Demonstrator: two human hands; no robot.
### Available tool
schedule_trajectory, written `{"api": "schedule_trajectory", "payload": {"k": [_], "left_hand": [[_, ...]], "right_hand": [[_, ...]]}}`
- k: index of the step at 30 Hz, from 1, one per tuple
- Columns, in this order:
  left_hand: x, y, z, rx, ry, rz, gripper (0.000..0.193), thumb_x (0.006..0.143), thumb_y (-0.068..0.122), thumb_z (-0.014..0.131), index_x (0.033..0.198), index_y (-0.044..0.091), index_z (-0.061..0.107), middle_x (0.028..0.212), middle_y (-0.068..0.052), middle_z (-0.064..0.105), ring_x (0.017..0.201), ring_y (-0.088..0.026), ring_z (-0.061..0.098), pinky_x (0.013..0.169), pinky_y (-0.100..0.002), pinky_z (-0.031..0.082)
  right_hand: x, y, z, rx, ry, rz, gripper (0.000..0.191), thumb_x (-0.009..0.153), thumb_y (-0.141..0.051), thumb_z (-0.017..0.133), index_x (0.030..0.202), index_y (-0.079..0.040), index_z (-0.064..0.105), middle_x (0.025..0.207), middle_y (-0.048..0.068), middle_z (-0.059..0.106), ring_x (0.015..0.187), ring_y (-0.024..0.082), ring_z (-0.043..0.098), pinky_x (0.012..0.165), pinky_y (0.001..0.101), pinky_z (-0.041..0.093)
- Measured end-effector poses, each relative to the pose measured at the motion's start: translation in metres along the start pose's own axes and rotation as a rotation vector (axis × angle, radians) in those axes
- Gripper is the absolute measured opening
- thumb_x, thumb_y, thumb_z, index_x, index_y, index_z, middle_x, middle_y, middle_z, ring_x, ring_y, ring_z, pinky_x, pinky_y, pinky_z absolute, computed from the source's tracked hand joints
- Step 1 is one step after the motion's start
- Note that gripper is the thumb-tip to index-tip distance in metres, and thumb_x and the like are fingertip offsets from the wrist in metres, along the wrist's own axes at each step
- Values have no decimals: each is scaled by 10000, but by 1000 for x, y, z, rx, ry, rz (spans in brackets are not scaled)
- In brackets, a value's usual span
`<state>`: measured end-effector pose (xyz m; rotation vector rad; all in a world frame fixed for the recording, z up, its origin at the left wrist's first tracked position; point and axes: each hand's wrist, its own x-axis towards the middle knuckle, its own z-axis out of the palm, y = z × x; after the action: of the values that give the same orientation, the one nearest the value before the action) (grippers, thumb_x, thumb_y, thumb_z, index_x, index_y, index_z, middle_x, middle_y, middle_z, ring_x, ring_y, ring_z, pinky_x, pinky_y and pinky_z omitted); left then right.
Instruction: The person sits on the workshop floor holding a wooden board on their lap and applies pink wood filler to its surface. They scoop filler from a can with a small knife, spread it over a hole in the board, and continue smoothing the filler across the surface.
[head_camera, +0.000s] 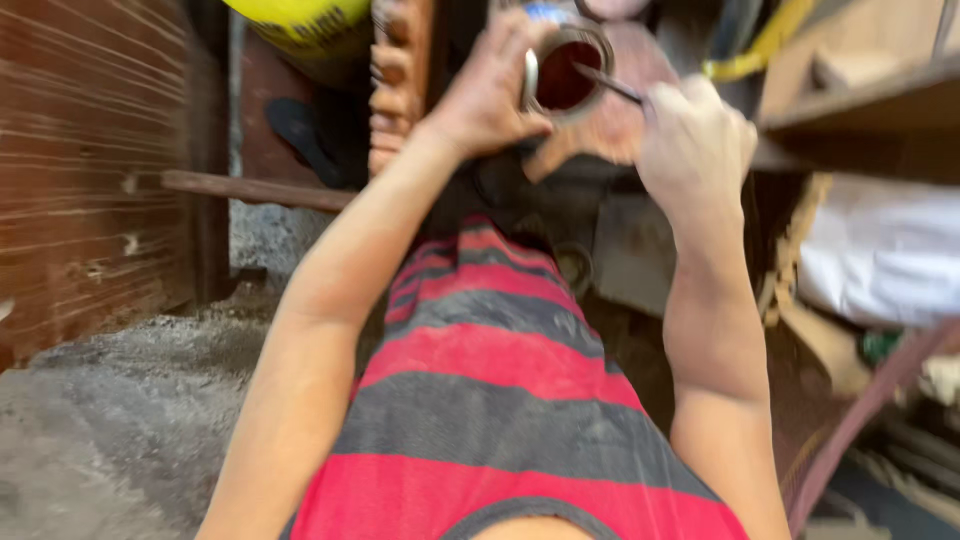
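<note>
My left hand (487, 92) grips a small round metal tin (565, 75) by its rim; the tin holds a dark red liquid. My right hand (693, 140) is closed on a thin dark stick (610, 85), whose tip reaches into the tin's mouth. Behind the tin is a reddish-brown wooden piece (620, 120). Both forearms reach forward over my red and grey striped shirt (500, 400). The picture is blurred by motion.
A brown ribbed shutter (90, 170) stands at the left above a grey concrete floor (110, 420). A yellow round object (300, 20) is at the top. Wooden shelving (860, 100), a white sack (880, 250) and scrap wood crowd the right side.
</note>
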<state>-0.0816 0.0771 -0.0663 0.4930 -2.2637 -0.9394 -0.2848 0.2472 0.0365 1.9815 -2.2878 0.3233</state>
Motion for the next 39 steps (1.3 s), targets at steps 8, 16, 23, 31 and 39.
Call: {"api": "schedule_trajectory", "payload": {"k": [8, 16, 23, 31, 39], "left_hand": [[-6, 13, 4, 62, -40, 28, 1072, 671, 258, 1073, 1495, 160, 394, 1490, -146, 396, 1376, -427, 424, 1140, -488, 433], [-7, 10, 5, 94, -60, -4, 1073, 683, 287, 1064, 1508, 174, 387, 1502, -138, 389, 1390, -422, 421, 1147, -491, 438], [-6, 11, 4, 136, -72, 17, 1137, 696, 310, 1075, 1570, 201, 354, 1498, -161, 363, 1381, -425, 402, 1144, -500, 433], [-3, 21, 2, 143, -62, 20, 1166, 671, 280, 1071, 1587, 238, 349, 1452, -108, 382, 1366, -378, 427, 1127, -475, 466], [1, 18, 4, 150, -70, 10, 1157, 665, 279, 1075, 1573, 225, 361, 1457, -111, 389, 1354, -384, 434, 1118, -473, 464]], "right_hand": [[7, -3, 28, -158, -82, -16, 131, 919, -169, 712, 979, -74, 645, 891, 123, 686, 747, 320, 710, 614, 453, 536], [16, -19, 41, -102, -157, -78, 92, 828, -107, 687, 908, -80, 652, 879, 133, 692, 754, 318, 722, 627, 442, 558], [22, -20, 36, -84, -175, -15, 65, 848, -118, 685, 902, -83, 674, 850, 158, 696, 720, 338, 725, 588, 461, 547], [25, -29, 46, 207, -187, 74, 192, 947, -176, 711, 1002, -21, 612, 839, 195, 720, 732, 412, 705, 623, 527, 522], [13, -19, 52, 627, -9, 282, 191, 920, -110, 776, 1041, -9, 668, 809, 167, 737, 729, 320, 740, 669, 409, 559]]}}
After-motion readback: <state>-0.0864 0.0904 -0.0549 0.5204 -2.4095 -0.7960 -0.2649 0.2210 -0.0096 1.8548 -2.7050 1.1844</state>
